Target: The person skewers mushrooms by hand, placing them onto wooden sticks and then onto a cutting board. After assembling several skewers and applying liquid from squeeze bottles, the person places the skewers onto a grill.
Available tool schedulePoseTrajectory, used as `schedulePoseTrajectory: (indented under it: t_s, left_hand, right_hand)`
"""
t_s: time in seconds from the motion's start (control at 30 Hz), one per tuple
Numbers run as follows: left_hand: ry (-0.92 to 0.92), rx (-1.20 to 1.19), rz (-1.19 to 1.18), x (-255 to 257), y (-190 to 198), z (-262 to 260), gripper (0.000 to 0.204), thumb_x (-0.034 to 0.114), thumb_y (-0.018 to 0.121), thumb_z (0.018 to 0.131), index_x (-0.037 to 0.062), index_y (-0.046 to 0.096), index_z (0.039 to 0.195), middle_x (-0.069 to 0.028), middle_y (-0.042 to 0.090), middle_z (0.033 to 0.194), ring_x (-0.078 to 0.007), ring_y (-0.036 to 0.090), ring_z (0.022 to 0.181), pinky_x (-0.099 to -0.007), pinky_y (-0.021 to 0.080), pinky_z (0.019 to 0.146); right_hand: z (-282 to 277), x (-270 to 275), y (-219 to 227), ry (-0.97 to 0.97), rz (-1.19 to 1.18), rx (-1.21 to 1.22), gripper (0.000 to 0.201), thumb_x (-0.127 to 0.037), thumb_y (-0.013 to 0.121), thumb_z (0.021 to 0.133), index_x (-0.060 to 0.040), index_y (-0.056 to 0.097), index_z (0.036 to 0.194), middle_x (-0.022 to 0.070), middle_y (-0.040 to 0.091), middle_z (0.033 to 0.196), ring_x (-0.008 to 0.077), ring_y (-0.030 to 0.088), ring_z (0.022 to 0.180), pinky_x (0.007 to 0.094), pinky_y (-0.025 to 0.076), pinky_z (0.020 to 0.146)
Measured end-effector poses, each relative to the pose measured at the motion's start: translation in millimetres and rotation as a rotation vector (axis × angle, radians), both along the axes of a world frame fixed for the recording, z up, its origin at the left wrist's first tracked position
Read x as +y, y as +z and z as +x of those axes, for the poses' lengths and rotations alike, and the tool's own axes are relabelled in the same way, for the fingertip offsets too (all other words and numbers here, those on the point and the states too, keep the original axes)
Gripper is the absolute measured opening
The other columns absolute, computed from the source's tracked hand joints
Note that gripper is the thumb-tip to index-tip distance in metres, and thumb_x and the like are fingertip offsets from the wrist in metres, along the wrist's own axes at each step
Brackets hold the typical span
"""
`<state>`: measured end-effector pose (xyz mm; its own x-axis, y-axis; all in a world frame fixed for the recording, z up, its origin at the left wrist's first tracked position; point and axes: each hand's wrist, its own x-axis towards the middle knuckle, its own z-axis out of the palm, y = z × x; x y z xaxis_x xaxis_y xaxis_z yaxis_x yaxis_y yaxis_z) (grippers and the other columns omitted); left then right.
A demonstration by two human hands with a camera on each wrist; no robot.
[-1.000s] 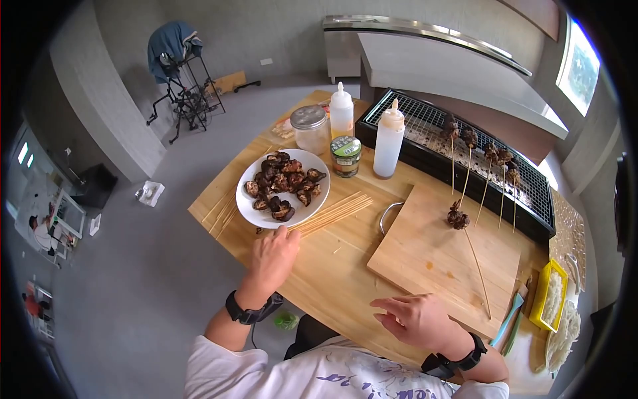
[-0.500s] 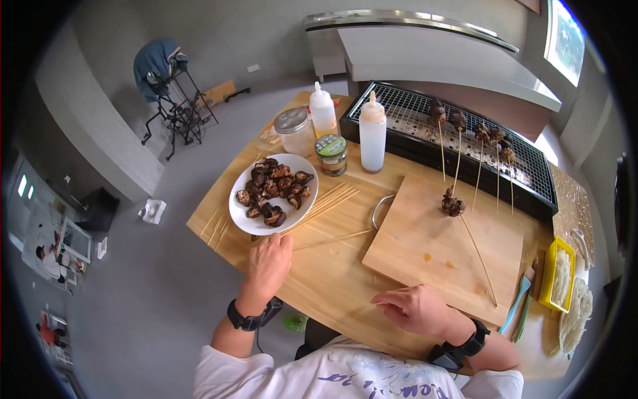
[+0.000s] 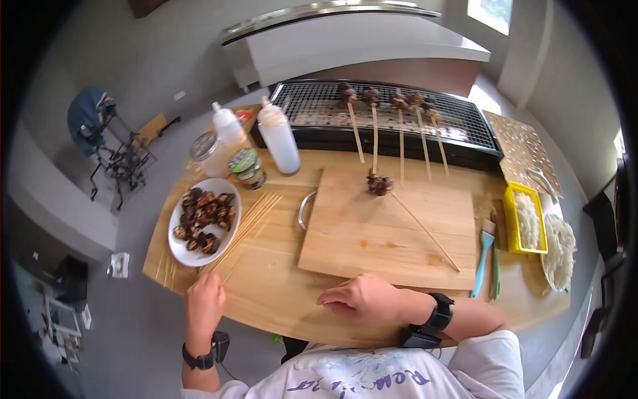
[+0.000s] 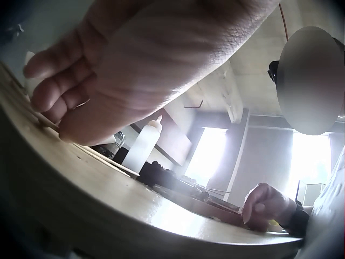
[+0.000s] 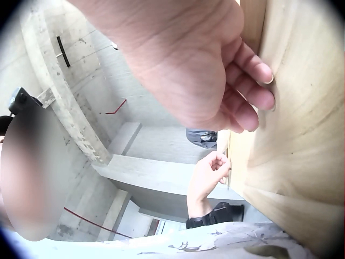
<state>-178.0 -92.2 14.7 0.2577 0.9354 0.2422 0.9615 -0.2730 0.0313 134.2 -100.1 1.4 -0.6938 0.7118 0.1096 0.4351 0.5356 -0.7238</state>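
My left hand [image 3: 205, 299] is at the table's front left edge, below a white plate [image 3: 174, 247] of browned mushroom pieces [image 3: 206, 216]. Its thumb and fingers pinch a thin bamboo skewer [image 4: 49, 124] close over the wood. More bare skewers [image 3: 251, 223] lie fanned along the plate's right side. My right hand [image 3: 359, 297] rests near the front edge, just below a wooden cutting board [image 3: 372, 233]. Its fingers [image 5: 250, 97] are loosely curled with nothing in them. On the board lies one loaded skewer [image 3: 425, 229], dark mushrooms bunched at its far end.
A black grill [image 3: 312, 139] along the back holds several loaded skewers. Two squeeze bottles [image 3: 279, 139], a lidded jar [image 3: 209, 156] and a green-labelled jar [image 3: 247, 169] stand behind the plate. Right of the board lie a blue brush [image 3: 484, 256] and a yellow basket [image 3: 528, 219].
The head view has swung right. My left hand stays below the plate's edge; a single skewer stretched rightward from it half a second ago and now points more away. The right hand keeps its loose curl.
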Motion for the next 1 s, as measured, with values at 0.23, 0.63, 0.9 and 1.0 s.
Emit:
schedulePoseTrajectory:
  t_s: [0.23,0.63,0.9,1.0]
  left_hand:
    - [-0.266,-0.414,-0.152,-13,36,77,0.013,0.002,0.061,0.07,0.0051,0.051,0.077,-0.01,0.055,0.065,-0.0258,0.057,0.057,-0.0344,0.045,0.051]
    - [-0.273,-0.399,0.065,28,39,73,0.016,0.007,0.061,0.075,0.0038,0.055,0.089,-0.011,0.055,0.076,-0.0287,0.057,0.069,-0.0363,0.046,0.059]
    - [0.071,-0.13,-0.062,72,20,-16,0.03,0.01,0.065,0.07,0.0066,0.057,0.099,-0.0148,0.058,0.086,-0.0326,0.056,0.08,-0.0398,0.045,0.07]
    - [0.045,-0.15,-0.101,76,18,-17,0.031,0.011,0.066,0.069,0.0057,0.057,0.098,-0.0144,0.059,0.085,-0.0315,0.057,0.076,-0.0386,0.045,0.068]
  right_hand:
    - [-7,2,14,-0.154,-0.241,0.219,0.022,-0.022,0.051,0.087,-0.0069,0.057,0.101,0.0109,0.063,0.09,0.0256,0.061,0.069,0.035,0.047,0.06]
    - [15,16,39,-0.336,-0.507,0.728,0.03,-0.027,0.039,0.095,-0.0037,0.055,0.084,0.0019,0.056,0.062,0.0074,0.055,0.056,0.0191,0.042,0.049]
    - [5,15,26,-0.26,-0.643,0.381,0.032,-0.027,0.042,0.094,-0.0017,0.058,0.084,-0.0044,0.04,0.045,0.0029,0.037,0.038,0.0192,0.028,0.038]
    - [6,15,27,-0.25,-0.661,0.343,0.03,-0.026,0.043,0.094,-0.0019,0.06,0.086,-0.0046,0.038,0.047,0.003,0.036,0.041,0.0205,0.029,0.04]
